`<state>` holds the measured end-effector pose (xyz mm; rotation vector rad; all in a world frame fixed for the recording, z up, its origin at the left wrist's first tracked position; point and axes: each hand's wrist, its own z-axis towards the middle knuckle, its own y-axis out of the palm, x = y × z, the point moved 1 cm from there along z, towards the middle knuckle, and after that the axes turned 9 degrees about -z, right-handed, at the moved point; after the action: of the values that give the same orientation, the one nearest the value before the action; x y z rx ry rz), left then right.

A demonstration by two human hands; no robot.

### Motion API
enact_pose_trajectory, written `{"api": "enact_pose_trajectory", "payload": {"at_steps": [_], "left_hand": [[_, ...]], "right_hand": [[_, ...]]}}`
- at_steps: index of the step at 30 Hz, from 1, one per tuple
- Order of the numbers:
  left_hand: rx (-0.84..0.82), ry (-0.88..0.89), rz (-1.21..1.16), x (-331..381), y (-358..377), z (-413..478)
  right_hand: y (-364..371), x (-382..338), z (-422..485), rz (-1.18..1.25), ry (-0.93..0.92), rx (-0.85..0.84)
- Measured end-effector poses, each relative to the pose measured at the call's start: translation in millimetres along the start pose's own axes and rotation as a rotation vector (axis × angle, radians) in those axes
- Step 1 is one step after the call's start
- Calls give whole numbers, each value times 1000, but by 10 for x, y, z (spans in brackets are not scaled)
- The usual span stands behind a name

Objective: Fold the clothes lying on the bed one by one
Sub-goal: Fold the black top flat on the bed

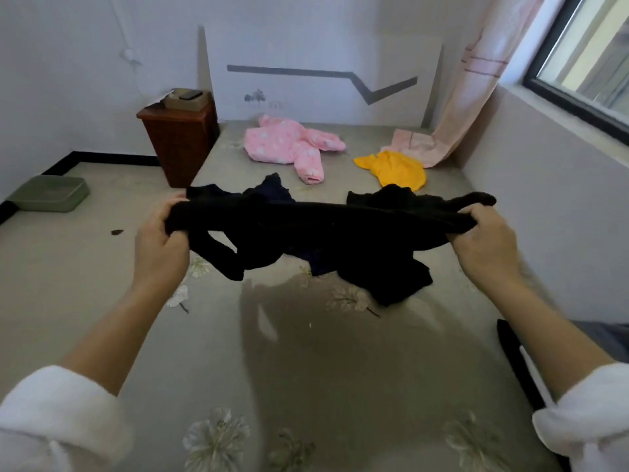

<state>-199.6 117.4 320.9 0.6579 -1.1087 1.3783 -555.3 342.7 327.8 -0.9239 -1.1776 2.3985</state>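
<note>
- The left hand [160,233] and right hand [483,240] are bare, fingers and knuckles uncovered
- The left forearm [112,335] and right forearm [551,332] are uncovered from the wrist back to where the sleeves begin
- The left sleeve [58,420] is white, of thick, soft-looking cloth, pushed back into a bulky turned-up cuff with rounded edges
- A darker crease runs across the lower part of that cuff
- The right sleeve [589,417] is the same white cloth, its cuff also turned back in a broad band with a shadowed fold beneath
- Both sleeves are slightly blurred, so weave and stitching cannot be made out
</note>
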Motion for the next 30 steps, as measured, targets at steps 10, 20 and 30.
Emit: {"api": "enact_pose_trajectory", "payload": {"at_steps": [10,20,30], "left_hand": [[-446,-504,476,-1774,-408,-1650],[-881,-772,693,-2672,-516,-2983],[-1076,-890,948,-2829,-89,-3212]], "right_hand": [[1246,496,-1854,-389,94,-678],[1951,870,-3456,-440,307,-1207],[2074,1035,-3896,-366,423,-1425]]}}
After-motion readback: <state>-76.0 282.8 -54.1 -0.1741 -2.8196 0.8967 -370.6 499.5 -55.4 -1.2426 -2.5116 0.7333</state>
